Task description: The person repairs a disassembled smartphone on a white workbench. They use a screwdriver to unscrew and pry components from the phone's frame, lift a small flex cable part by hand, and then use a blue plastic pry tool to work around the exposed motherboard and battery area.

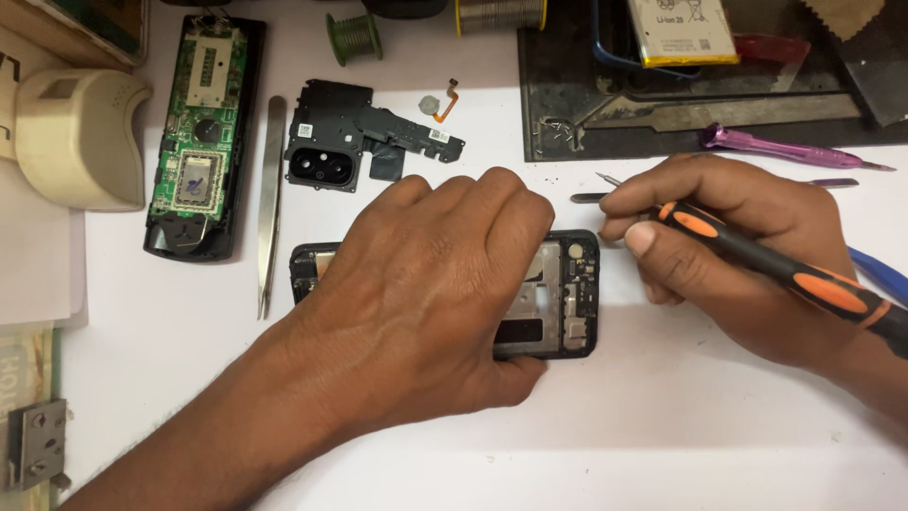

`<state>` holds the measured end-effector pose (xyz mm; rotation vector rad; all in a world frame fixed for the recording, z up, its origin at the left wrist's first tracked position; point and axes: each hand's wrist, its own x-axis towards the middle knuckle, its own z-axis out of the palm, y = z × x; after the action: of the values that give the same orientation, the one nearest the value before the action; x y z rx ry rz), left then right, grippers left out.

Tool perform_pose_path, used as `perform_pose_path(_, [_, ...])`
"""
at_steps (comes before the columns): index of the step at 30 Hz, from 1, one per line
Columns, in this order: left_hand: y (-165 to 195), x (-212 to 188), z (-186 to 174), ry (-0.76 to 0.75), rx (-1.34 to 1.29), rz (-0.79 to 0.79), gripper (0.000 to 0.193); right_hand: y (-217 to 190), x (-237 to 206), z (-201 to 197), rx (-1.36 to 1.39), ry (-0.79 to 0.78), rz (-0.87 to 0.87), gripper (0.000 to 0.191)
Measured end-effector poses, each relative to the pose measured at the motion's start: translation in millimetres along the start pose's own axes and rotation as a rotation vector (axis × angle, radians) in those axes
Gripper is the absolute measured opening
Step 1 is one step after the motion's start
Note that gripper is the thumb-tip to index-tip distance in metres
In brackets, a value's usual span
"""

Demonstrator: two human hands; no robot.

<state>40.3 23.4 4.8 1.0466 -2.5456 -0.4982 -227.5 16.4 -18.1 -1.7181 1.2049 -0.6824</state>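
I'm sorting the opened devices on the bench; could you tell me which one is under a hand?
The black phone frame under the left hand; the green-board device lies untouched at the far left.

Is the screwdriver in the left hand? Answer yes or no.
No, the black-and-orange screwdriver sits in the right hand, while the left hand presses flat on the opened phone.

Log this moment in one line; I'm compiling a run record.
left hand: pressing opened phone | right hand: holding screwdriver
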Motion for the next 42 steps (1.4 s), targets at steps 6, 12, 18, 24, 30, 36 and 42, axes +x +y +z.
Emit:
perform_pose_path(6, [1.6,1.4,0.4,0.104,-0.034,0.047,0.066,-0.1,0.1,-0.3,-0.070,0.012,0.053,0.024])
perform_pose_path(12, [1.4,0.8,2.2,0.144,-0.047,0.071,0.071,0.5,-0.2,-0.6,-0.077,0.004,0.036,0.024])
perform_pose_path(18, [0.6,-0.3,4.3,0.164,-0.053,0.068,0.073,-0.6,0.4,1.3,0.006,0.042,0.089,0.024])
perform_pose_path(24, [0.5,1.4,9.6,0.177,-0.064,0.062,0.073,-1.6,2.9,2.9,0.085,0.074,0.082,0.026])
perform_pose_path(30, [1.1,0.8,12.3,0.177,-0.067,0.062,0.082,-3.3,4.1,2.8,0.052,0.085,0.141,0.026])
perform_pose_path(36, [2.4,3.0,12.0,0.208,-0.078,0.093,0.091,-4.7,4.3,3.1,0.036,0.074,0.123,0.026])
perform_pose_path(42, [-8.5,-2.8,2.6,0.374,-0.283,-0.013,0.048,-4.5,3.5,3.9,0.074,0.077,0.115,0.026])
